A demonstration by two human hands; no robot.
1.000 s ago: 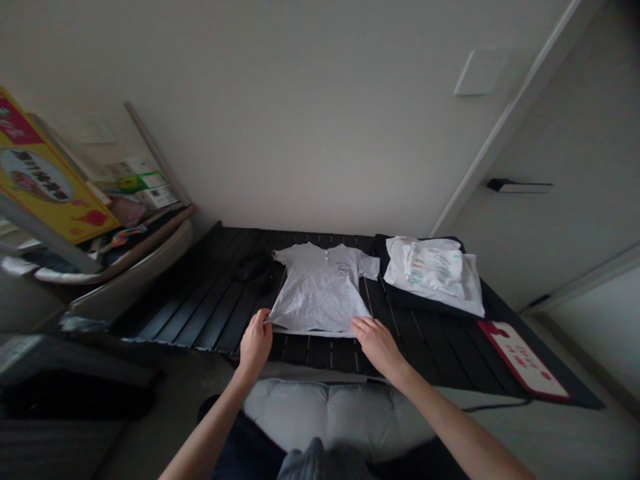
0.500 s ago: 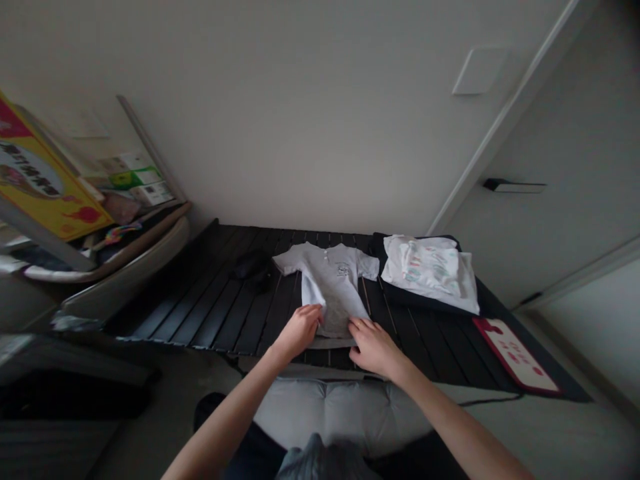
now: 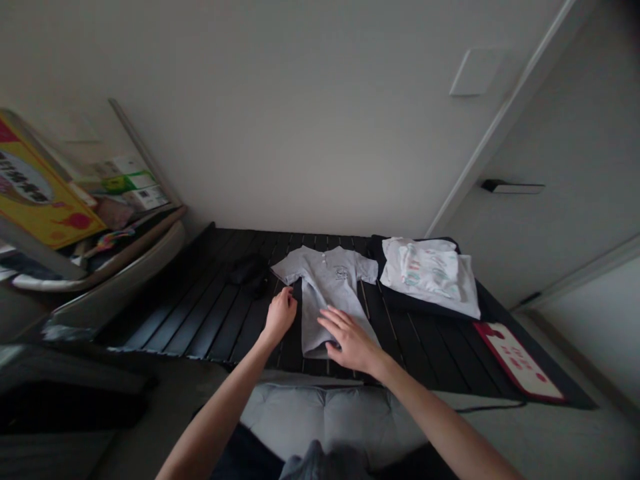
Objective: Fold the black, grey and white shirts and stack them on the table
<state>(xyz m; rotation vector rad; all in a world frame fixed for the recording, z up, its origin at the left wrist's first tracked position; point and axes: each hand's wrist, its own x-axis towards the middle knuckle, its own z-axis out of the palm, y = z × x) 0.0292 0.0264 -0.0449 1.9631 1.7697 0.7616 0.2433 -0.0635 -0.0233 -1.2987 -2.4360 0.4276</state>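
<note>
A: Position and hands?

B: Shirt (image 3: 325,277) lies flat on the table (image 3: 190,320), collar away from the person, hem near. Right hand (image 3: 353,343) spread open on its lower front, no cloth visibly pinched. Left hand (image 3: 280,313) just beside the left edge, below the sleeve, fingers curled; whether it grips or touches anything, cannot tell.

A: Technique for the side fold?

B: Judgement: left side appears turned in, sleeve jutting beyond. Use the right palm as a light weight, not a pull. Run the left fingers along the folded edge, shoulder to hem. Ease out the slanting crease before pressing. Thin cloth would probably skid if dragged.

A: Materials?

B: Shirt: matte pale grey, lightly wrinkled, small dark chest print, short buttoned neck. Table: black, long parallel slats, narrow gaps. Left of shirt: dark bundle (image 3: 250,273), shape unclear. Right: whites (image 3: 425,270), loosely stacked on dark cloth (image 3: 410,300). Farther right: flat red-rimmed card (image 3: 520,360). Nearest the body: cushion (image 3: 325,410), grey, padded, seamed.
</note>
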